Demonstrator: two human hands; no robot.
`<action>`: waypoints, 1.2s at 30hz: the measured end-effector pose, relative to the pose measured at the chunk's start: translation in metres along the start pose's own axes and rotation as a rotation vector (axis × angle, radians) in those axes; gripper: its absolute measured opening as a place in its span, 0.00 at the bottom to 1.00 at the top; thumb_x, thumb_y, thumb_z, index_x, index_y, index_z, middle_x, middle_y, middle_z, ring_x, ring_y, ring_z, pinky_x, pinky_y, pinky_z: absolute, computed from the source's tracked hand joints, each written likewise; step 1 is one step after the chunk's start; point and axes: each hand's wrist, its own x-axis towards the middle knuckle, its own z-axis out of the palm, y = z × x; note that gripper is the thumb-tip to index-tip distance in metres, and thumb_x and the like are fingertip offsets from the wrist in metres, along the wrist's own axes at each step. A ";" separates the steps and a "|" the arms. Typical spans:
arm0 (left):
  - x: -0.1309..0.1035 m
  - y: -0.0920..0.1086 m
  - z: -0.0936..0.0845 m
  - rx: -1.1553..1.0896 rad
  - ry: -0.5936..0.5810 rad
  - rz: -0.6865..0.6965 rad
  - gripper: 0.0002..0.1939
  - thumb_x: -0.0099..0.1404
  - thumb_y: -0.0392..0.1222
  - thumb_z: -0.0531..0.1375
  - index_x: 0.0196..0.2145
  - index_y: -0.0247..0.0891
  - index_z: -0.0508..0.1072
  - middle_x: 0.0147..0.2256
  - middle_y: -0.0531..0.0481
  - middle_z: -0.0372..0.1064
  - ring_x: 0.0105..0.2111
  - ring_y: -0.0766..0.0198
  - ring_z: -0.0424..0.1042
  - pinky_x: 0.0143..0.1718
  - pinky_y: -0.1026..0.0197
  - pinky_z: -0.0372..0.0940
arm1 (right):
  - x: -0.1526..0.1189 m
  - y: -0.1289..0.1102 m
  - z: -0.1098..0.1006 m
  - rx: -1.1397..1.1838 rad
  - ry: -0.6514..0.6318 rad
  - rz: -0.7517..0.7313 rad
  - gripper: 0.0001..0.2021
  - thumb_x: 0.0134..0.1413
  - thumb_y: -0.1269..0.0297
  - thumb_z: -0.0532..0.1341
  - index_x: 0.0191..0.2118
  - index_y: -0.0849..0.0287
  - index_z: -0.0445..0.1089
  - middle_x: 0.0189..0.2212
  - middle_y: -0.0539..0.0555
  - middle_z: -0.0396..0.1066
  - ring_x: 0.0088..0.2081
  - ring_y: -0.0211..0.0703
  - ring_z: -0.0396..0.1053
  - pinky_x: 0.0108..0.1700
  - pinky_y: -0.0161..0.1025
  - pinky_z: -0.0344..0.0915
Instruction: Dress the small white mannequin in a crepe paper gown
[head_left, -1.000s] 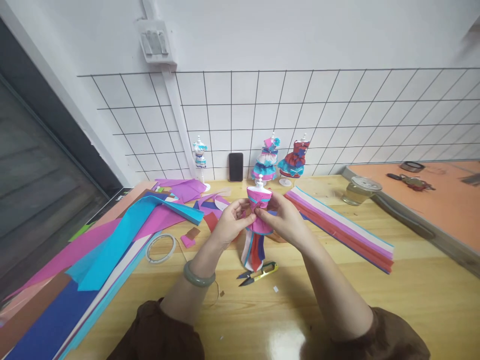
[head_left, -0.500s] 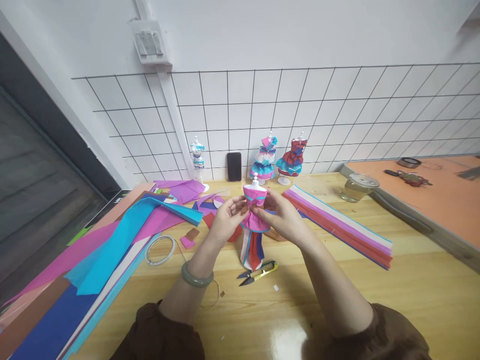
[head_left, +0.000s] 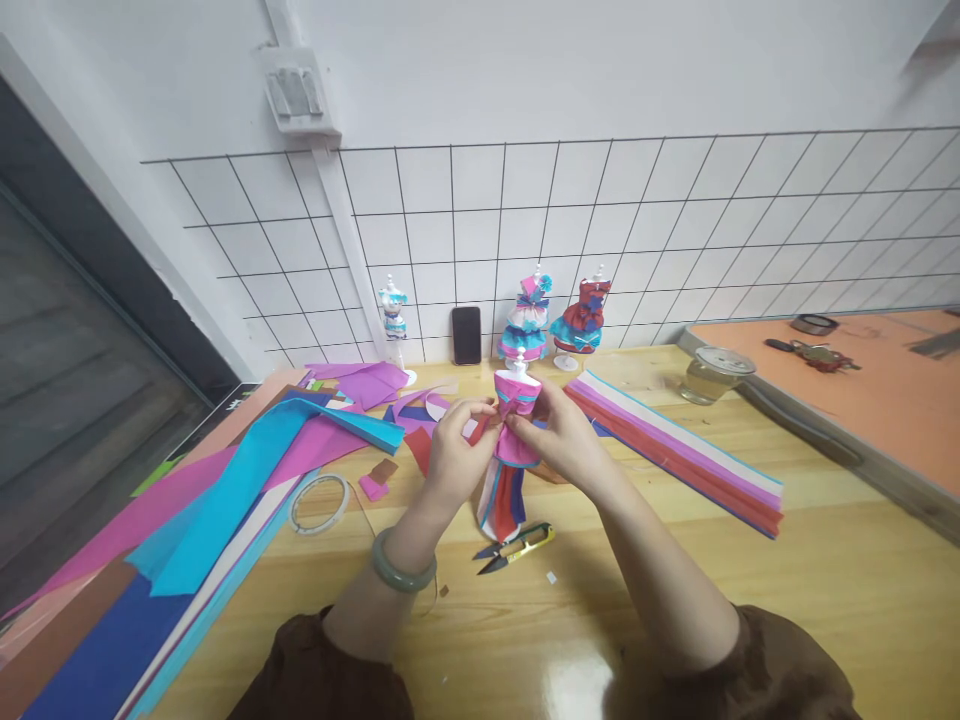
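Note:
A miniature dress form (head_left: pixel 520 366) with a white neck knob stands in front of me, leaning slightly. It wears a pink paper dress (head_left: pixel 517 447) with a light-blue band and a long skirt of white, red and dark-blue strips (head_left: pixel 503 500). At its left side, my left hand (head_left: pixel 459 445) is closed, thumb and forefinger pinching at the dress's waist. My right hand (head_left: pixel 562 432) wraps the other side, its thumb on the waist and its fingers partly hidden behind the form. Thread snips (head_left: pixel 517 548) lie on the table just below the skirt.
Colored crepe paper strips (head_left: pixel 247 490) cover the left side, near a tape roll (head_left: pixel 319 503). A layered paper strip (head_left: pixel 682 455) lies at right, below a lidded cup (head_left: pixel 716 375). Behind stand a phone (head_left: pixel 466 335) and dressed forms (head_left: pixel 527 320). Paper scraps (head_left: pixel 373 488) lie left of center.
The dress form's top has tilted a little to the right, and my left hand has shifted slightly right with its fingers curled more. My right hand keeps its hold.

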 end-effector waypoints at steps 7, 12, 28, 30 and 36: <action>-0.002 0.003 0.000 0.189 -0.012 0.225 0.09 0.61 0.34 0.58 0.37 0.42 0.77 0.39 0.46 0.71 0.42 0.59 0.70 0.46 0.55 0.64 | 0.000 0.004 0.003 -0.040 0.040 -0.010 0.19 0.50 0.66 0.60 0.50 0.57 0.64 0.37 0.55 0.72 0.37 0.47 0.71 0.41 0.43 0.67; -0.003 0.002 0.001 0.255 -0.043 0.250 0.12 0.63 0.33 0.56 0.40 0.41 0.77 0.39 0.44 0.71 0.42 0.58 0.69 0.46 0.55 0.64 | -0.001 0.001 0.001 -0.044 -0.001 -0.010 0.18 0.52 0.66 0.59 0.50 0.57 0.63 0.35 0.54 0.72 0.36 0.46 0.71 0.40 0.43 0.67; -0.004 0.004 -0.001 0.382 -0.069 0.358 0.06 0.64 0.35 0.56 0.37 0.37 0.72 0.38 0.45 0.72 0.41 0.58 0.70 0.46 0.53 0.64 | -0.001 0.001 -0.006 0.062 -0.105 -0.016 0.17 0.53 0.67 0.58 0.50 0.58 0.61 0.39 0.55 0.71 0.41 0.47 0.71 0.45 0.45 0.67; -0.004 0.004 0.000 0.406 -0.070 0.375 0.07 0.64 0.35 0.55 0.37 0.36 0.73 0.38 0.44 0.71 0.41 0.58 0.69 0.45 0.53 0.64 | -0.001 -0.001 -0.007 0.078 -0.128 -0.018 0.16 0.53 0.67 0.59 0.49 0.58 0.61 0.40 0.55 0.70 0.42 0.47 0.70 0.46 0.46 0.67; -0.005 0.007 0.000 0.443 -0.077 0.371 0.08 0.63 0.36 0.56 0.39 0.35 0.74 0.38 0.43 0.70 0.42 0.58 0.68 0.46 0.53 0.63 | -0.004 -0.008 -0.016 0.256 -0.265 0.046 0.19 0.51 0.66 0.61 0.50 0.56 0.61 0.44 0.56 0.69 0.47 0.47 0.69 0.50 0.46 0.66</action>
